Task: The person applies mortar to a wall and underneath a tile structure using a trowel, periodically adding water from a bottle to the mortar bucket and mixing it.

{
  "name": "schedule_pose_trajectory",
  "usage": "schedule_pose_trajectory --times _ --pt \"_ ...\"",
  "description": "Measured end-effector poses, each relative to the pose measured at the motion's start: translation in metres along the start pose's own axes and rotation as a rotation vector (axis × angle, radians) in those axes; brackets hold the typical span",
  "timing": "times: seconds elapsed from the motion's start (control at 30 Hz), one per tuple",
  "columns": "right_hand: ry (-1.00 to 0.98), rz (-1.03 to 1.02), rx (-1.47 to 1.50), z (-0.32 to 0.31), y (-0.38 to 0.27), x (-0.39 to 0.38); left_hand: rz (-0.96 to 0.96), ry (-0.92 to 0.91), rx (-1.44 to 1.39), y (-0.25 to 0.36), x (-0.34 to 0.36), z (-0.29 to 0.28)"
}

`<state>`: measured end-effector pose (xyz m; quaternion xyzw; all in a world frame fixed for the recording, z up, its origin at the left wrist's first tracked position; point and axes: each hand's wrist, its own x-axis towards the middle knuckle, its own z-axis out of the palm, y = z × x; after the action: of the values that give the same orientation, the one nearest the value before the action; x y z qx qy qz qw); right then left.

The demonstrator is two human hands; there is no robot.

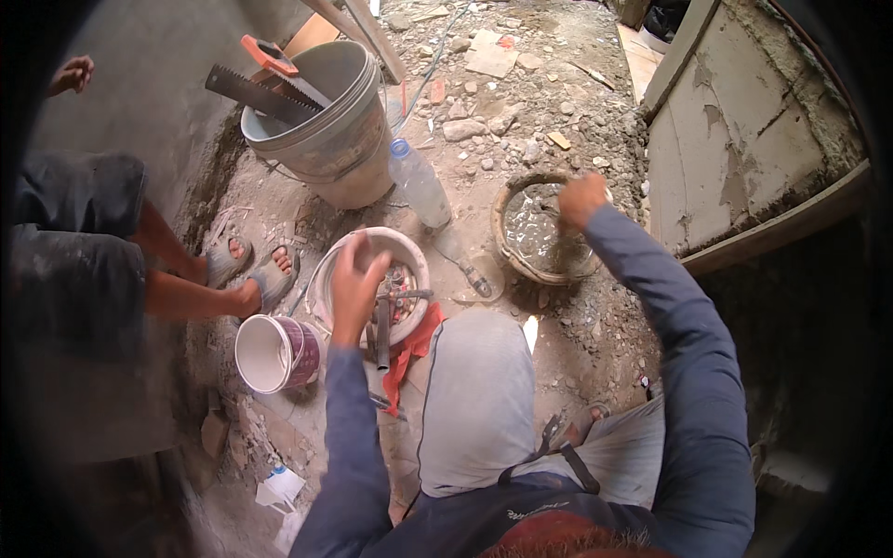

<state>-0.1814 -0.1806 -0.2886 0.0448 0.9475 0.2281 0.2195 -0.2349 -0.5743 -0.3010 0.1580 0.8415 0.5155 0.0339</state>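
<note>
A small white bucket (pixel 270 353) lay tipped over beside another person's sandaled feet (pixel 253 268). Next to it, the left hand (pixel 356 279) was curled shut over a white bowl (pixel 327 279) of tools; I could not tell what it held. A clear bottle (pixel 418 183) lay further on. The right hand (pixel 582 198) gripped the rim of a muddy pan (pixel 538 228) of wet cement.

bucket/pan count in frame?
4: big grey bucket holding a saw at top, small white bucket lower left, tool pan under the left hand, mortar pan at the right hand.
</note>
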Motion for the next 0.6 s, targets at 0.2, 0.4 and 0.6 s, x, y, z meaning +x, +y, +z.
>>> schedule_pose_trajectory --times 0.2,0.4,0.6 --pt "0.258 -0.007 0.164 0.025 0.042 -0.120 0.187 0.106 -0.003 -0.074 0.120 0.097" --pt "0.270 0.149 0.543 0.049 0.067 -0.189 0.082 0.203 -0.301 -0.075 0.143 0.149" --pt "0.275 0.366 1.294 0.107 0.011 -0.203 0.046 0.258 -0.268 -0.095 0.169 0.152"
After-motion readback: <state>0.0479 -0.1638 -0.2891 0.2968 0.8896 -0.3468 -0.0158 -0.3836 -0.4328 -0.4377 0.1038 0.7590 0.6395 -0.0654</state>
